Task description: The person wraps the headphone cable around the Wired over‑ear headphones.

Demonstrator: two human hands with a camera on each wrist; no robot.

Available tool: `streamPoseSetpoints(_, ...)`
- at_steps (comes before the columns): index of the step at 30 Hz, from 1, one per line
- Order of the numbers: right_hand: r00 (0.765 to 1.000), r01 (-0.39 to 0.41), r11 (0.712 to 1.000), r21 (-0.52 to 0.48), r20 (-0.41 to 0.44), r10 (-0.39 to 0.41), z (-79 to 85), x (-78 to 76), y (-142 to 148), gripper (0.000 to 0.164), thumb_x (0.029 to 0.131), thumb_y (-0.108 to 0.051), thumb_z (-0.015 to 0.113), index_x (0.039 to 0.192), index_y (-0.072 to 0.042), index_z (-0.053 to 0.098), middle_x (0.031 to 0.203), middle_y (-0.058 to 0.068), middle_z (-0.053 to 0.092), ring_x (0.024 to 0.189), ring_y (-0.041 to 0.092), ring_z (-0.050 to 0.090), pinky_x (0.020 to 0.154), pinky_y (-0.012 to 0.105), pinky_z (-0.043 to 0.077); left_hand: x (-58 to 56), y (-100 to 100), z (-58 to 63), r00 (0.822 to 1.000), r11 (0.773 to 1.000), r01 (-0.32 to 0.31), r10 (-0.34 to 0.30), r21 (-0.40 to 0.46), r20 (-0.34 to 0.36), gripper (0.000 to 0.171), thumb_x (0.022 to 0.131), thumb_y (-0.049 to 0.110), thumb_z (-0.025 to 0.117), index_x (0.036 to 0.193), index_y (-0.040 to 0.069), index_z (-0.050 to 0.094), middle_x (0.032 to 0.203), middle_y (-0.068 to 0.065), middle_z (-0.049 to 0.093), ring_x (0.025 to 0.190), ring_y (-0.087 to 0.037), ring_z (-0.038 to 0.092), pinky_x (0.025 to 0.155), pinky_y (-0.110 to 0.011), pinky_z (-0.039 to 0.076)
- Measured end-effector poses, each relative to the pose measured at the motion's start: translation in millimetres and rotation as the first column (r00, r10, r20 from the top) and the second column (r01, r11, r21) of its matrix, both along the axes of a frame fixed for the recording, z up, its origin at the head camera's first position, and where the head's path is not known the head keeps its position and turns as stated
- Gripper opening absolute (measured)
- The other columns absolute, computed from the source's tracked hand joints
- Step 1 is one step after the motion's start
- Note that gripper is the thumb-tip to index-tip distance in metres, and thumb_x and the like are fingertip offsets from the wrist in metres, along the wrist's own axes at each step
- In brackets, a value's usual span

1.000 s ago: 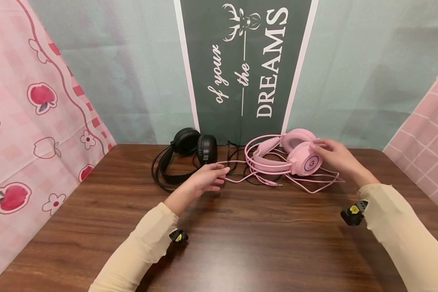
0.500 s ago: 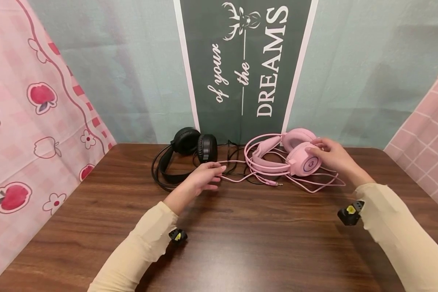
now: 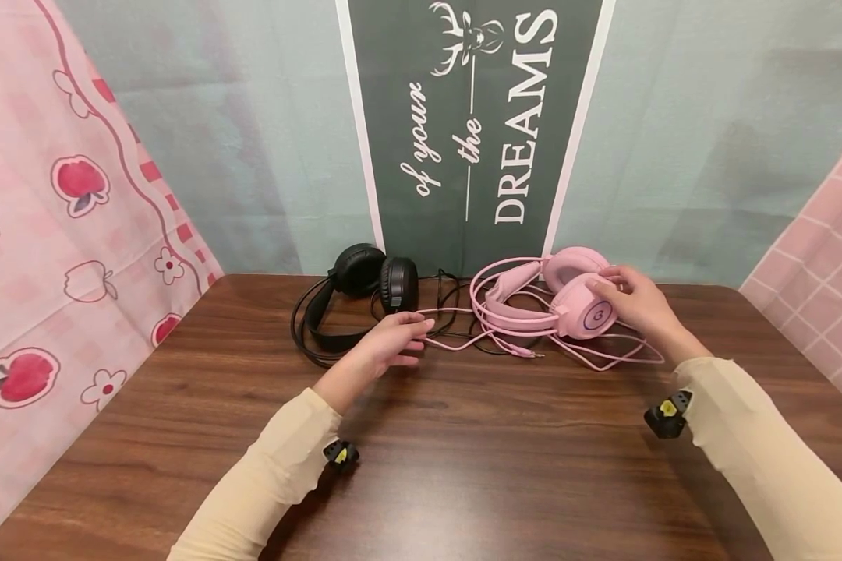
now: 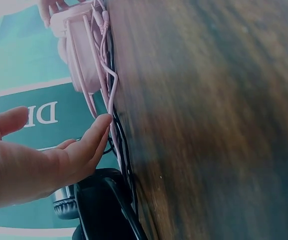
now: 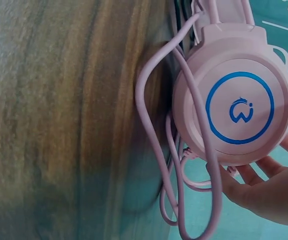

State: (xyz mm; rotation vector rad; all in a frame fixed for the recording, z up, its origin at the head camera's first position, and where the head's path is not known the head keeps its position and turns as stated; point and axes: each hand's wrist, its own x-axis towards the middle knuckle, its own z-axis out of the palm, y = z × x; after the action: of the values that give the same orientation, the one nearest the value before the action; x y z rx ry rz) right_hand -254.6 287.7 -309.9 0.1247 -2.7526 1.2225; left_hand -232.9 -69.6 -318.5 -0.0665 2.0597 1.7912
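Note:
Pink headphones (image 3: pixel 578 312) lie towards the back of the table, right of centre, their ear cups standing on edge. My right hand (image 3: pixel 642 305) grips the nearer ear cup by its rim; in the right wrist view its fingers (image 5: pixel 271 197) reach round the cup's edge. Left of them lie black headphones (image 3: pixel 398 287). My left hand (image 3: pixel 389 343) hovers in front of the black ear cup, fingers loosely extended and thumb apart in the left wrist view. Its fingertips are close to the pink cable (image 3: pixel 456 348); whether they touch it I cannot tell.
Pink and black cables overlap between the two headphones. A pink plug (image 3: pixel 522 352) lies in front of the pink headband. The wooden table (image 3: pixel 463 452) meets a green cloth backdrop (image 3: pixel 267 171) behind, with pink patterned cloths at both sides.
My right hand has shifted slightly left, its thumb now further over the ear cup's outer face. My left hand has drawn back a little to the left. Both headphones stay nearly in place.

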Motion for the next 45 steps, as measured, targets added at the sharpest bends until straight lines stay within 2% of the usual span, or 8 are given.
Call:
streamPoseSetpoints(7,1.000,-0.005,1.000,-0.025,0.017,0.005,1.5,0.2,-1,0.060,0.092,-0.043,0.047,0.130,0.004,0.041,0.128,0.029,0.040,0.113,0.041,0.037,0.093,0.053,0.033,-0.6,-3,-0.6,1.000,1.000,-0.011,0.011,0.015,0.002,0.045,0.093,0.022,0.052,0.132,0.002,0.040,0.129,-0.023,0.045,0.117,-0.035,0.044,0.093,-0.049,0.043)
streamPoseSetpoints(14,1.000,-0.012,1.000,-0.019,0.027,0.013,2.7,1.3,0,0.055,0.091,-0.041,0.050,0.125,0.003,0.044,0.119,0.027,0.047,0.106,0.034,0.043,0.076,0.025,0.042,-0.6,-2,-0.1,1.000,1.000,0.001,-0.001,0.025,0.003,0.046,0.093,0.021,0.053,0.132,0.001,0.039,0.130,-0.024,0.044,0.118,-0.036,0.043,0.094,-0.049,0.042)
streamPoseSetpoints(17,0.999,-0.036,0.999,-0.010,0.020,0.036,3.6,0.7,0,0.053,0.091,-0.038,0.052,0.122,0.005,0.045,0.115,0.026,0.048,0.099,0.030,0.046,0.068,0.019,0.046,-0.1,-1,0.0,1.000,1.000,0.002,-0.002,0.027,0.007,0.045,0.093,0.021,0.053,0.132,0.001,0.040,0.129,-0.024,0.044,0.118,-0.036,0.044,0.094,-0.049,0.042)
streamPoseSetpoints(22,0.998,-0.052,0.999,-0.016,0.042,0.052,6.7,2.1,-1,0.053,0.090,-0.036,0.054,0.121,0.005,0.044,0.114,0.026,0.047,0.091,0.025,0.048,0.064,0.025,0.052,-0.4,-2,0.6,1.000,1.000,0.000,0.000,0.028,0.008,0.045,0.093,0.021,0.053,0.131,0.001,0.040,0.128,-0.024,0.044,0.117,-0.036,0.044,0.094,-0.049,0.042)
streamPoseSetpoints(30,0.991,-0.073,0.995,-0.068,0.108,0.080,8.5,6.6,-4,0.054,0.089,-0.036,0.057,0.123,0.003,0.041,0.121,0.025,0.043,0.103,0.029,0.043,0.070,0.021,0.050,-1.5,-1,0.9,1.000,0.999,-0.009,0.009,0.037,0.006,0.044,0.093,0.021,0.053,0.131,0.001,0.041,0.129,-0.024,0.045,0.117,-0.036,0.045,0.093,-0.049,0.043)
streamPoseSetpoints(39,0.989,-0.087,0.994,-0.058,0.115,0.094,10.1,9.4,-6,0.050,0.090,-0.032,0.057,0.121,0.005,0.044,0.117,0.022,0.046,0.087,0.011,0.048,0.069,0.028,0.052,-1.6,3,1.3,1.000,0.999,0.007,-0.007,0.045,0.003,0.043,0.093,0.021,0.053,0.130,0.000,0.042,0.129,-0.024,0.044,0.116,-0.035,0.045,0.094,-0.048,0.043)
streamPoseSetpoints(44,0.985,-0.114,0.993,-0.032,0.125,0.117,11.3,10.7,-7,0.049,0.090,-0.031,0.057,0.121,0.004,0.044,0.116,0.022,0.046,0.093,0.019,0.048,0.071,0.026,0.052,-2.7,4,1.1,1.000,0.998,0.008,-0.008,0.055,-0.007,0.043,0.093,0.020,0.053,0.129,-0.001,0.042,0.129,-0.025,0.044,0.117,-0.036,0.044,0.095,-0.047,0.042)
streamPoseSetpoints(45,0.983,-0.126,0.992,-0.029,0.128,0.128,11.6,11.0,-8,0.048,0.090,-0.031,0.057,0.121,0.004,0.044,0.116,0.022,0.046,0.094,0.022,0.048,0.072,0.028,0.053,0.0,5,5.1,1.000,0.998,0.010,-0.010,0.056,-0.011,0.043,0.094,0.019,0.052,0.129,-0.003,0.042,0.130,-0.026,0.043,0.118,-0.037,0.044,0.096,-0.047,0.041)
